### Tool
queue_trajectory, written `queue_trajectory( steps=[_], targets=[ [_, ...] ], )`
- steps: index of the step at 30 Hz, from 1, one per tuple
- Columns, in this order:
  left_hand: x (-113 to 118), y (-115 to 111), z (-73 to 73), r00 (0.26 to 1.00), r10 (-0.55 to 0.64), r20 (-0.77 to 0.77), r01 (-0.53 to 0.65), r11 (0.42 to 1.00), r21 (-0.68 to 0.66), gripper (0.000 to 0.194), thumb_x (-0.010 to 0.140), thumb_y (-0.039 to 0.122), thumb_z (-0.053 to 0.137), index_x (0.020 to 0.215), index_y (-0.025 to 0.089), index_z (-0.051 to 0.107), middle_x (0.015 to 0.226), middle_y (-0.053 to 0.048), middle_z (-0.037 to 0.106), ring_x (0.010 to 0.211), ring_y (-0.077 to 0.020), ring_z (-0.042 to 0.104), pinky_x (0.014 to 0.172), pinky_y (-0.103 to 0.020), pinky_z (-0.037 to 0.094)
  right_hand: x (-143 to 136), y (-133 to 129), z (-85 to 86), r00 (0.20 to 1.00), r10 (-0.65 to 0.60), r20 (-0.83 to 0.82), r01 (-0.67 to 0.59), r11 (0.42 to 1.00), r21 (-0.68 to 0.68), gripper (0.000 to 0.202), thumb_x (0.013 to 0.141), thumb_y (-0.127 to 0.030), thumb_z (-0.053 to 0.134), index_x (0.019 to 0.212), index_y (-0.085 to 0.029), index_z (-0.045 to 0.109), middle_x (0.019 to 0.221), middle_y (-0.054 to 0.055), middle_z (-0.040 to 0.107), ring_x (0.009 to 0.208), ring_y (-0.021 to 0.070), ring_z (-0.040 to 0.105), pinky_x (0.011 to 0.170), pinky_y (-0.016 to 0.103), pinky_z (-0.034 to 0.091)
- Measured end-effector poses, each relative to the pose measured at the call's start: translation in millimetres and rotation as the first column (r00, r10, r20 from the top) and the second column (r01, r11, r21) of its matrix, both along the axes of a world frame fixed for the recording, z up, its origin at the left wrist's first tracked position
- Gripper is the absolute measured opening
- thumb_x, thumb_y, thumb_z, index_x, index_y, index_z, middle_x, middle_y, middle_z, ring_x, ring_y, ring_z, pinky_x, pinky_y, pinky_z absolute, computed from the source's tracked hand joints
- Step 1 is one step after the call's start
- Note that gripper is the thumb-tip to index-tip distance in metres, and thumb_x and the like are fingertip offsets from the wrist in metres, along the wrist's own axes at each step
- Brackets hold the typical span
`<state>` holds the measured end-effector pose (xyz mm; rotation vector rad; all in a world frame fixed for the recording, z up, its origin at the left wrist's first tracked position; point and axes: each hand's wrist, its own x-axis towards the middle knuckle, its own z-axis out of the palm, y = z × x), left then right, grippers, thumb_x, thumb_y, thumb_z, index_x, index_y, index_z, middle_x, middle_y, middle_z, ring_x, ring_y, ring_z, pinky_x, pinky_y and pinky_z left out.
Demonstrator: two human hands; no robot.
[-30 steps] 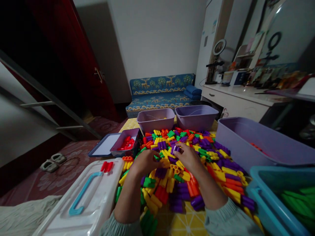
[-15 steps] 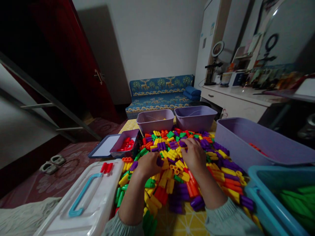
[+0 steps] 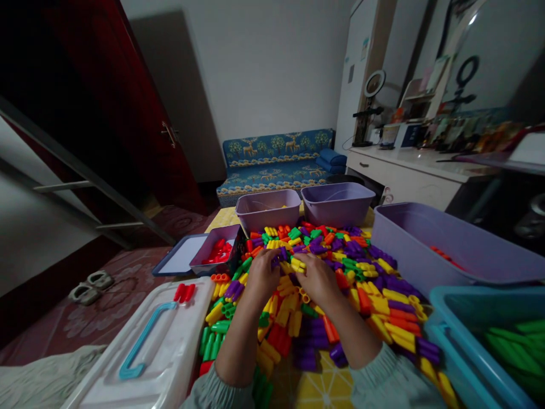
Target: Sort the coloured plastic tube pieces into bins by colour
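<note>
A heap of bullet-shaped plastic building blocks in yellow, purple, red, orange and green covers the table in front of me. My left hand is over the middle of the heap, its fingers curled round a purple block that my hand partly hides. Close beside it, my right hand has thumb and fingers closed about a yellow block. The two hands' fingertips face each other, a small gap apart.
Lilac bins stand along the far edge and a larger lilac bin at right. A teal bin holds green blocks. Left are a box with red blocks and a white lid with a blue handle. A patterned sofa stands behind.
My left hand has moved forward and slightly right, and my right hand has moved left and back, bringing them closer together. A purple block formerly at my right fingertips is no longer there.
</note>
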<state>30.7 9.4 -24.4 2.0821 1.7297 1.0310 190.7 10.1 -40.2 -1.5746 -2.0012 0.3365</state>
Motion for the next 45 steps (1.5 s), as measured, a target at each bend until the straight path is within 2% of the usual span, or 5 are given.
queue_trajectory(
  steps=[15,27,30,37,45],
  targets=[
    [8,1,-2.5,0.784,-0.105,0.611,0.334,0.902,-0.273,0.052,0.074,0.045,0.067,0.11,0.007,0.066,0.094,-0.013,0.071,0.074,-0.0184,0.066,0.066,-0.028,0.052,-4,1,8.1,0.888,0.017,-0.46,-0.053,0.997,-0.064,0.031,0.076,-0.022,0.056,0.105,-0.018,0.066,0.096,0.008,0.072,0.085,0.0183,0.068,0.074,0.027,0.052],
    [11,111,118.5,0.473,0.046,0.88,0.098,0.99,-0.104,0.046,0.081,0.021,0.062,0.124,0.011,0.052,0.092,-0.006,0.066,0.077,-0.0118,0.065,0.075,-0.025,0.051,-48,121,124.4,0.33,-0.098,-0.939,-0.163,0.974,-0.159,0.032,0.077,-0.008,0.058,0.109,-0.011,0.055,0.083,0.004,0.068,0.063,0.0114,0.067,0.053,0.019,0.051],
    [10,107,95.0,0.53,0.083,0.844,0.028,0.993,-0.116,0.044,0.077,0.017,0.063,0.12,0.011,0.056,0.095,-0.008,0.067,0.088,-0.0162,0.065,0.081,-0.029,0.051,-39,110,109.1,0.353,-0.103,-0.93,-0.136,0.978,-0.16,0.038,0.078,-0.013,0.061,0.115,-0.011,0.053,0.087,0.007,0.069,0.064,0.0133,0.068,0.052,0.02,0.051],
    [19,28,-14.0,0.982,-0.1,0.158,0.106,0.994,-0.03,0.04,0.072,0.014,0.064,0.112,0.015,0.066,0.118,-0.012,0.062,0.115,-0.025,0.055,0.102,-0.04,0.04,17,50,16.8,0.792,-0.041,-0.609,0.019,0.999,-0.042,0.027,0.075,-0.018,0.06,0.102,-0.013,0.065,0.096,0.01,0.071,0.086,0.0182,0.068,0.08,0.032,0.054],
    [14,13,-25.5,0.993,-0.019,-0.114,0.019,1.0,-0.003,0.048,0.071,0.01,0.062,0.118,0.02,0.063,0.121,-0.011,0.056,0.116,-0.0263,0.051,0.1,-0.042,0.041,35,30,7.3,0.998,0.029,-0.063,-0.023,0.995,0.102,0.054,0.071,-0.008,0.059,0.125,-0.017,0.059,0.128,0.011,0.06,0.121,0.022,0.051,0.106,0.039,0.037]
  ],
)
